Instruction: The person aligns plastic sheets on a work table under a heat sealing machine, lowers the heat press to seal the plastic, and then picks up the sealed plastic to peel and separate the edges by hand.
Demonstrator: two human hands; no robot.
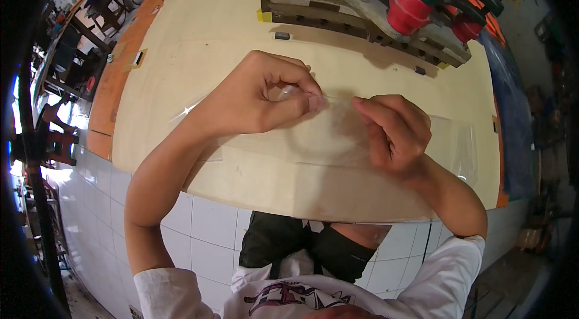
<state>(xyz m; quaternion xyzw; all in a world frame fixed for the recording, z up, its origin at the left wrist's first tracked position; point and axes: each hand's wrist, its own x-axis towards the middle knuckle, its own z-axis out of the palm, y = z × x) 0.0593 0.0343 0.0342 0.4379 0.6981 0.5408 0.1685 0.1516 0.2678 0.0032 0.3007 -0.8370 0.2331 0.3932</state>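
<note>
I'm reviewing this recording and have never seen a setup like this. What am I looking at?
There is no robot here: these are a person's bare hands. The single picture comes from a camera worn on the head, looking forward and down.

The pale worktop bears some clear plastic film, a small dark block and, at the far side, a metal frame with red parts.

The left hand seems to pinch the film between thumb and finger. The right hand is curled over it; whether its grip is closed on the film, I cannot tell.
</note>
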